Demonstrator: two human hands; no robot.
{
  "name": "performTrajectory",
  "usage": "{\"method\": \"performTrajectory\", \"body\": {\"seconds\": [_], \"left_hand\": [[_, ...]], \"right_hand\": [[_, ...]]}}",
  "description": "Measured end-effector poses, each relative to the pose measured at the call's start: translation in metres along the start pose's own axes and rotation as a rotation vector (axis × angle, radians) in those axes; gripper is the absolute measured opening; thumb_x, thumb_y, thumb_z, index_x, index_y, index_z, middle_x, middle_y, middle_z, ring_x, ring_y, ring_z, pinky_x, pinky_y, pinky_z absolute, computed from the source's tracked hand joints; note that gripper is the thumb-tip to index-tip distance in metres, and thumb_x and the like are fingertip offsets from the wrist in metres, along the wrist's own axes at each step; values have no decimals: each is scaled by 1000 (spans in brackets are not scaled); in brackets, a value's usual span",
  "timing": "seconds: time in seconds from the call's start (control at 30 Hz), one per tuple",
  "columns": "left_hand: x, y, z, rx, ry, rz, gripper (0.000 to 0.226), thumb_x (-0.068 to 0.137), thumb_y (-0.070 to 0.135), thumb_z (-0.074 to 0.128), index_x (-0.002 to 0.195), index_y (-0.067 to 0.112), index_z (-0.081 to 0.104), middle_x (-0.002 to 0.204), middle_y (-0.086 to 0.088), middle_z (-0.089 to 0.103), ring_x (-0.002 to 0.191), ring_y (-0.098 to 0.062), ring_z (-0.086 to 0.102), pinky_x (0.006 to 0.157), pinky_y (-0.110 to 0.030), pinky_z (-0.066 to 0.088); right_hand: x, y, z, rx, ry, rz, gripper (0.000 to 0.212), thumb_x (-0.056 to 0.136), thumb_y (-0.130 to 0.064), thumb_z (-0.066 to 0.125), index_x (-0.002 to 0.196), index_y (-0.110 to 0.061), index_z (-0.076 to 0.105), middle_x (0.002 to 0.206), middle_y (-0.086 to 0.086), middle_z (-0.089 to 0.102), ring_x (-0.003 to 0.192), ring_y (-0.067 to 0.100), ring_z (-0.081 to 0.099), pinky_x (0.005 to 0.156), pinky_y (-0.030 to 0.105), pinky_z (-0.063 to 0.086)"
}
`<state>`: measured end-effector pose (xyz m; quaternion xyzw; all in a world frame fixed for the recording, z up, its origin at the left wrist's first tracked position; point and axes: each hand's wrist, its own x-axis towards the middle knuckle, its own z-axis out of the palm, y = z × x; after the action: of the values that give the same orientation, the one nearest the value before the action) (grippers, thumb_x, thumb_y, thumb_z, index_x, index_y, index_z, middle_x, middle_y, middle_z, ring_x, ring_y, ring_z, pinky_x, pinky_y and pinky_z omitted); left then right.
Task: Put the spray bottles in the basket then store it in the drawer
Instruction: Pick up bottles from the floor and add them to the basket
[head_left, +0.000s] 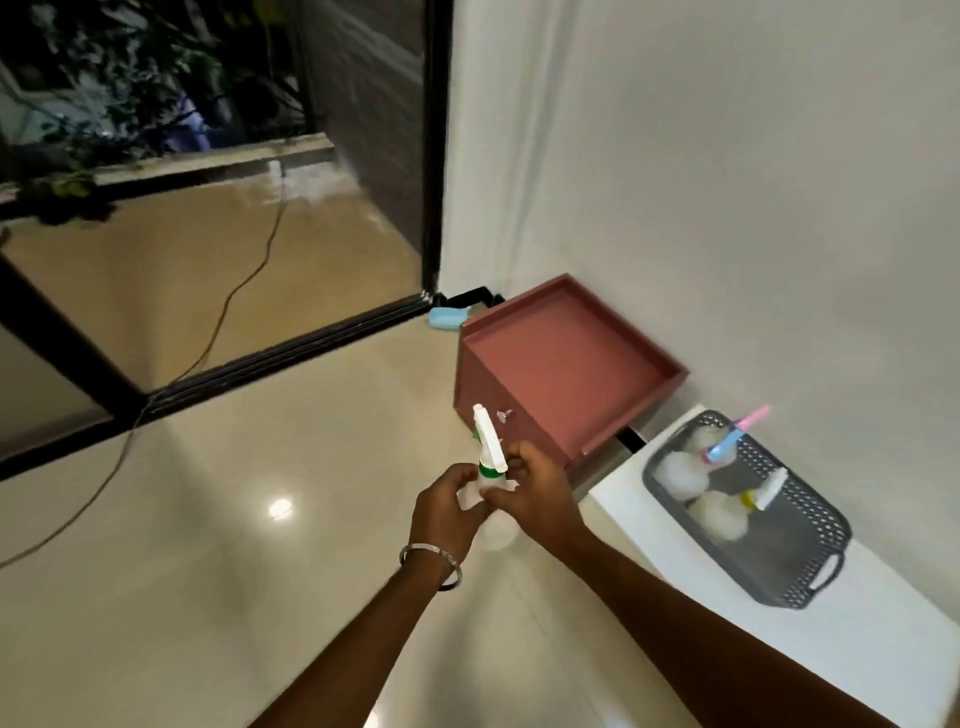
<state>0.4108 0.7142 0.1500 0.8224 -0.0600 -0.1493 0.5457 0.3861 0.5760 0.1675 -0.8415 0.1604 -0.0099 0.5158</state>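
Note:
Both hands hold one white spray bottle (489, 451) with a green collar, upright above the floor. My left hand (445, 506) wraps its body from the left, and my right hand (535, 493) grips it from the right. To the right, a dark grey perforated basket (810, 540) lies on a white surface and holds three clear spray bottles: one with a pink and blue head (727, 441), one with a yellow collar (748, 500), one further left (680, 470). A reddish-brown drawer unit (561, 364) stands behind my hands; its drawer front with a small knob (504, 414) looks closed.
The white ledge (779, 639) runs along the wall at the right. A glossy tiled floor (234, 519) spreads to the left, with a cable (104, 478) across it. A black-framed glass door (434, 156) and a small blue object (447, 317) are at the back.

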Motion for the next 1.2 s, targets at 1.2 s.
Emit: {"method": "performTrajectory", "body": {"seconds": [1.2], "left_hand": [[169, 265, 466, 424, -847, 398, 40, 76, 26, 79, 114, 18, 69, 106, 0, 70, 76, -6, 58, 64, -9, 39]], "right_hand": [[42, 197, -443, 99, 675, 382, 37, 82, -29, 78, 116, -24, 62, 109, -11, 70, 101, 11, 66, 87, 35, 56]]}}
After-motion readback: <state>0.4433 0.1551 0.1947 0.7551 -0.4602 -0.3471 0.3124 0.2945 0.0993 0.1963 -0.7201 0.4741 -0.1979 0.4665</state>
